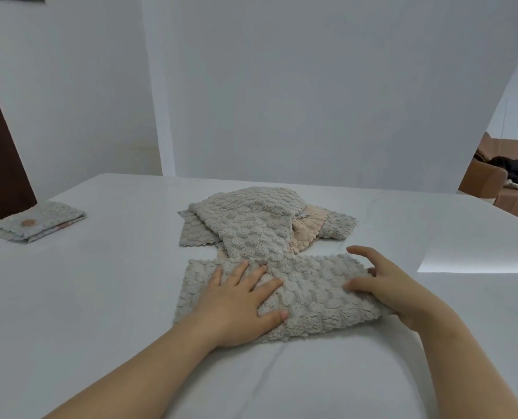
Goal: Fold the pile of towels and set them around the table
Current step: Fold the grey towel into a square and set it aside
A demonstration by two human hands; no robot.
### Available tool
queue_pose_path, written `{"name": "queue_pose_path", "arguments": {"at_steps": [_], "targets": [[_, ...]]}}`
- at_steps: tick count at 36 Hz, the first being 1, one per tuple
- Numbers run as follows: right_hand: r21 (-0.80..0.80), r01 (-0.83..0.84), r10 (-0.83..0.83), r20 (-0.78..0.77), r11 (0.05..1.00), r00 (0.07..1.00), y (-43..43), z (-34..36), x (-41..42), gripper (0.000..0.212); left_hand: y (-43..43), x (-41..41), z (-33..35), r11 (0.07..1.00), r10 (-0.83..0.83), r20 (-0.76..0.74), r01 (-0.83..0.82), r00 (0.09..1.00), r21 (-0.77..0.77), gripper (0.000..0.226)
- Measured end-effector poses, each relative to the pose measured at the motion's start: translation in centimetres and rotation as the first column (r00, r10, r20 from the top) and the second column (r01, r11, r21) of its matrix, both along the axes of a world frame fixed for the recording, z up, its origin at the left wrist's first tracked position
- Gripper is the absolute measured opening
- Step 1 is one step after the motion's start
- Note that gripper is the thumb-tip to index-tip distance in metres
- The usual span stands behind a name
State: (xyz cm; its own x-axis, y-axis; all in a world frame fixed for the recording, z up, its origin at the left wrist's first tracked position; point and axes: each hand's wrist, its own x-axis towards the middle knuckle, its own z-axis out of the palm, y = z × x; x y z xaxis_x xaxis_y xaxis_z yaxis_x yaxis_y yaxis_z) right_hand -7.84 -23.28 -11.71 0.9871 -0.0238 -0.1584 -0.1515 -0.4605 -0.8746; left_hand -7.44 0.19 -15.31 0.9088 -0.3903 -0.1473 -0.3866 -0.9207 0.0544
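Observation:
A grey bumpy towel, folded into a wide strip, lies on the white table in front of me. My left hand presses flat on its left half, fingers spread. My right hand grips the towel's right end, thumb on top and fingers curled around the edge. Just behind it sits the pile of towels, grey ones with a peach one showing at the right. A folded pale patterned towel rests at the table's far left edge.
A white wall panel stands right behind the table's far edge. At the far right, beyond the table, is a brown sofa with dark items on it. A dark door is at the far left.

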Motion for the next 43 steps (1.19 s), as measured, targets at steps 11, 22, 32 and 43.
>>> {"name": "queue_pose_path", "arguments": {"at_steps": [11, 22, 32, 43], "targets": [[0.462, -0.063, 0.041, 0.058, 0.885, 0.997, 2.7, 2.3, -0.3, 0.053, 2.0, 0.2, 1.1, 0.784, 0.165, 0.179, -0.019, 0.97, -0.621, 0.046], [0.36, -0.275, 0.233, 0.158, 0.891, 0.96, 11.0, 4.1, -0.2, 0.057, 7.4, -0.5, 2.0, 0.232, 0.405, -0.115, -0.223, 0.907, -0.947, 0.025], [0.158, -0.33, 0.323, 0.068, 0.931, 0.944, 16.2, 1.3, -0.3, 0.056, 7.9, -0.9, -0.1, 0.164, 0.337, -0.172, -0.238, 0.926, -0.957, 0.019], [-0.206, -0.137, 0.215, 0.424, 0.969, 0.88, 15.3, 0.6, -0.1, 0.032, 8.2, -0.9, 0.2, 0.304, 0.324, -0.179, -0.282, 0.929, -0.91, 0.024]]}}
